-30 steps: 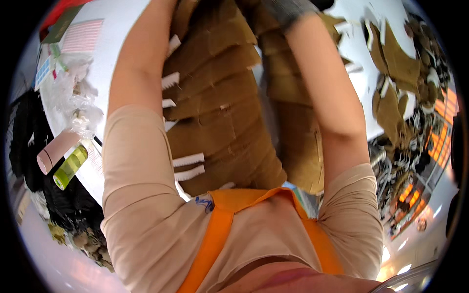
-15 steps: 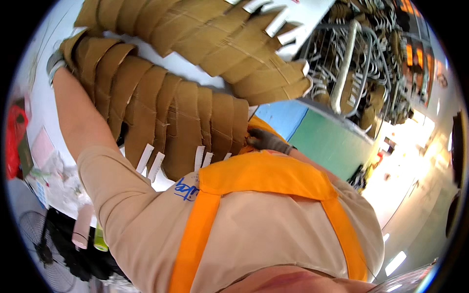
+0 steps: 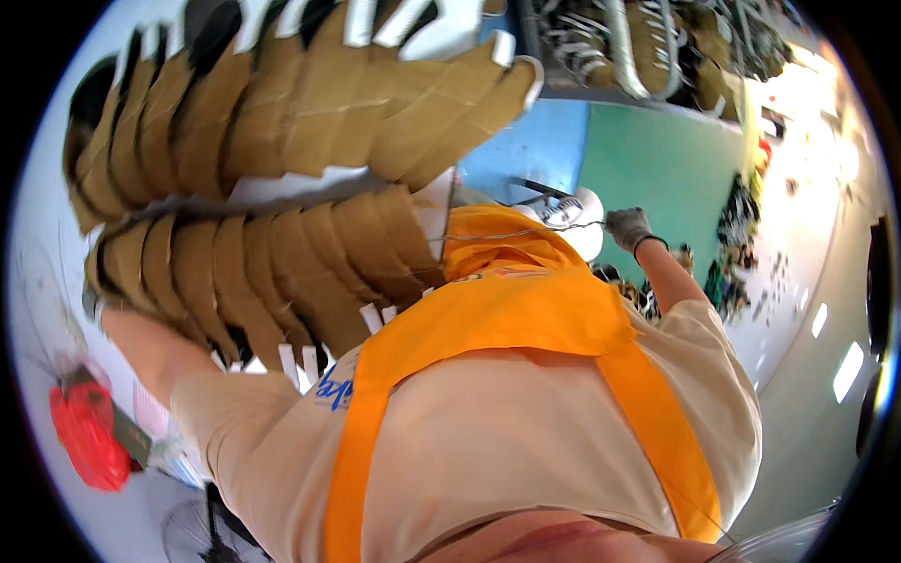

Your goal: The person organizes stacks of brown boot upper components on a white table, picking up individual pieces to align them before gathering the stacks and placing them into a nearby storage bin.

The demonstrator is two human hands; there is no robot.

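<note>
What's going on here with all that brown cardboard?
A person in a beige shirt and orange apron carries a big fanned stack of brown cardboard pieces against the left arm and shoulder; the left hand is hidden beneath it. The gloved right hand is stretched out to the side, gripping a thin wire. A red bag lies below.

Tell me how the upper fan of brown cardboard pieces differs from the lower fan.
The upper fan is broader and reaches further right; the lower fan is narrower. The upper fan's white tabs point up at the picture's top edge; the lower fan's white tabs point down toward the shirt. The left hand, mostly hidden, is at the lower fan's left end, while the gloved right hand is apart from both, holding a thin wire. Both fans are overlapping brown cardboard with white ends.
</note>
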